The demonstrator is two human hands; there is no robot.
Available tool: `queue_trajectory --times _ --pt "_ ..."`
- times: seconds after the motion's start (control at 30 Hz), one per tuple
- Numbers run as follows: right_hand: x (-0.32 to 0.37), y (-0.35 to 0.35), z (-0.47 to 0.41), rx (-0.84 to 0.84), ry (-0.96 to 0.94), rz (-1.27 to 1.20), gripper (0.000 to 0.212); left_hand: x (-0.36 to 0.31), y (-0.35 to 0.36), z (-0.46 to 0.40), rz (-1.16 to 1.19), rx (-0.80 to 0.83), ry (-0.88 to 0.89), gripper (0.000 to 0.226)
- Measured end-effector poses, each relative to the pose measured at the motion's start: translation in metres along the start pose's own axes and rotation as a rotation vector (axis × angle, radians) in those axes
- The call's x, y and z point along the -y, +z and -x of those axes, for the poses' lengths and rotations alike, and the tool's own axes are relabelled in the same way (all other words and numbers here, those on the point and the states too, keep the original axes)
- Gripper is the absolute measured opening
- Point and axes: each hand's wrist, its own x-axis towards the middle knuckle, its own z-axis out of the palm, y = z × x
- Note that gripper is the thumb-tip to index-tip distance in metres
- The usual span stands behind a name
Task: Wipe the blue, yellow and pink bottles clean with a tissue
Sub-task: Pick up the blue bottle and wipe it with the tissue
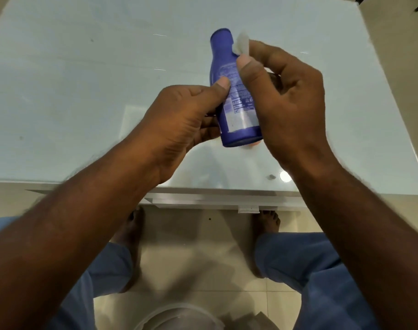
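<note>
A blue bottle (229, 91) with a white printed label is held above the glass table, cap end pointing away from me. My left hand (179, 125) grips its lower body, thumb on the label. My right hand (281, 101) pinches a small white tissue (242, 45) and presses it against the bottle's neck on the right side. A bit of pink shows under my right hand (253, 145) at the bottle's base; I cannot tell what it is. No yellow bottle is in view.
The pale glass table (84, 91) fills the upper view; its near edge (203, 189) runs across the middle. Below it are my feet on beige floor tiles and a clear round container (179, 317) at the bottom.
</note>
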Motion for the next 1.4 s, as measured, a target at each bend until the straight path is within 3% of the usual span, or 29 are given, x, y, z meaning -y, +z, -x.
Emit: queue_trajectory --times 0.17,0.4,0.6,0.77,0.83,0.97,1.13,1.3,1.4 --pt "-0.002 -0.002 -0.001 0.011 -0.028 0.102 0.02 -0.008 -0.008 -0.004 0.208 -0.127 0.05 0.026" --pt "-0.001 -0.001 -0.001 -0.014 -0.063 0.017 0.033 0.004 -0.005 -0.001 -0.249 0.067 0.122 0.033" --pt "-0.005 -0.001 0.0 0.011 -0.072 0.105 0.023 -0.007 -0.014 -0.008 0.044 -0.093 0.122 0.026" --pt "-0.007 -0.001 0.0 0.0 -0.107 0.085 0.038 0.001 -0.009 -0.003 -0.32 0.056 0.148 0.032" --pt "-0.007 -0.002 -0.001 0.003 -0.117 0.082 0.04 0.002 -0.007 -0.003 -0.272 0.03 0.138 0.03" --pt "-0.006 -0.001 0.001 0.036 -0.148 0.096 0.021 -0.008 -0.012 -0.008 0.05 -0.18 0.043 0.024" --pt "-0.008 0.003 0.005 0.018 -0.192 0.156 0.033 0.001 -0.012 -0.008 -0.221 -0.082 0.084 0.032" --pt "-0.006 0.004 0.004 0.041 -0.216 0.112 0.024 -0.009 -0.009 -0.007 0.01 -0.179 0.053 0.023" --pt "-0.006 0.003 0.004 0.027 -0.223 0.132 0.025 -0.007 -0.011 -0.008 -0.156 -0.192 0.086 0.027"
